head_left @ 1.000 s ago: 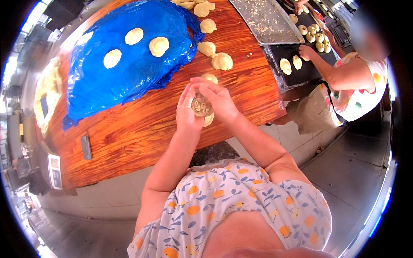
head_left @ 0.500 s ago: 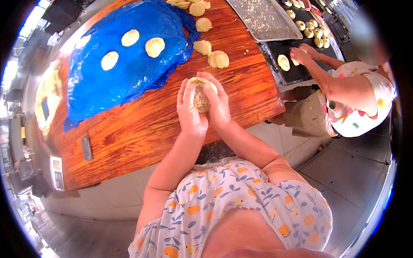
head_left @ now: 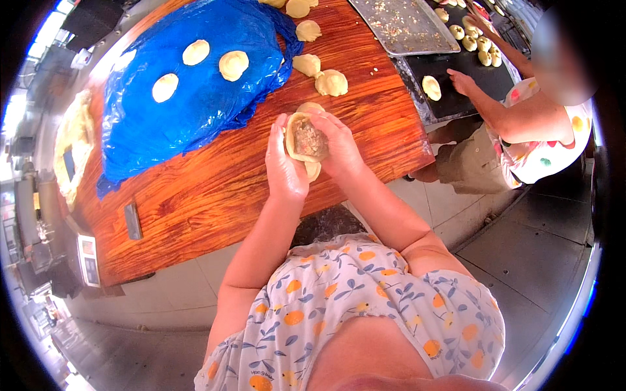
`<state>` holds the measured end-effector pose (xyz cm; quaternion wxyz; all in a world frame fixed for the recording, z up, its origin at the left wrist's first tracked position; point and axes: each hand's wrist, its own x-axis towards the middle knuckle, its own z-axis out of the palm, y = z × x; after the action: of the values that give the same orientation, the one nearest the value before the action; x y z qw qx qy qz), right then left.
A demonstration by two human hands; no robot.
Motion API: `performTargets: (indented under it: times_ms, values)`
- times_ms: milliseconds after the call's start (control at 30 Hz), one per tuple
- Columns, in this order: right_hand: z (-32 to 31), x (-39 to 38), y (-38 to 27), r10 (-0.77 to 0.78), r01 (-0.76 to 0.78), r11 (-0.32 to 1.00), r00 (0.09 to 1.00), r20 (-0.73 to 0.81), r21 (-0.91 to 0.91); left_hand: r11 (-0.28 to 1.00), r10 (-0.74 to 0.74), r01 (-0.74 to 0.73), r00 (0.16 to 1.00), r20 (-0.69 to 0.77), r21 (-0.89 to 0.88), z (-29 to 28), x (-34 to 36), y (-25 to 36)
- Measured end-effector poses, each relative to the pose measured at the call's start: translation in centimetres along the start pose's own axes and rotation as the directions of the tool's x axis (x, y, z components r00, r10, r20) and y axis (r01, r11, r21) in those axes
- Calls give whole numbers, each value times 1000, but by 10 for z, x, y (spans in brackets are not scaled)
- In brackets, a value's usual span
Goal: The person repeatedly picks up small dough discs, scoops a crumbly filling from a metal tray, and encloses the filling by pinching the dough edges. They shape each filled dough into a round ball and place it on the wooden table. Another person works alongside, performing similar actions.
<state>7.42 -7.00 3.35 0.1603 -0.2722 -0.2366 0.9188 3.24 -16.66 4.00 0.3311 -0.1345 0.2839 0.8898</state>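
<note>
Between my two hands is a round dough wrapper [head_left: 295,146] with a ball of brownish, speckled filling [head_left: 309,139] in its middle. My left hand [head_left: 283,166] cups the wrapper from the left side. On the right, my right hand [head_left: 340,144] wraps round it, with fingers over the upper edge. Dough edges rise round the filling, and the filling's top is uncovered. A flap of dough hangs below, between my palms. Beyond my hands, flat dough discs [head_left: 331,83] lie on the wooden table [head_left: 215,195].
A blue plastic sheet [head_left: 195,107] with three dough discs covers the table's left part. A dark block [head_left: 132,221] lies near the left edge. At right, a co-worker's hand [head_left: 462,81] is over a black tray [head_left: 450,111] with shaped dough pieces, beside a crumb-strewn metal tray [head_left: 407,26].
The wrapper has turned and opened in my hands, showing more filling. My right hand has shifted slightly right. The co-worker's one hand has reached toward the far dough pieces.
</note>
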Motion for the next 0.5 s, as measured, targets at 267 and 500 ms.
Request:
performTargets:
  times_ms: [267,500]
  values:
    - [17,0,-10,103,-91,989,989,102,-113,982,124,-125,992,17,138,3,6,-1]
    - [21,-1,-8,72,-59,985,995,75,-161,989,107,-102,993,-44,107,6,6,2]
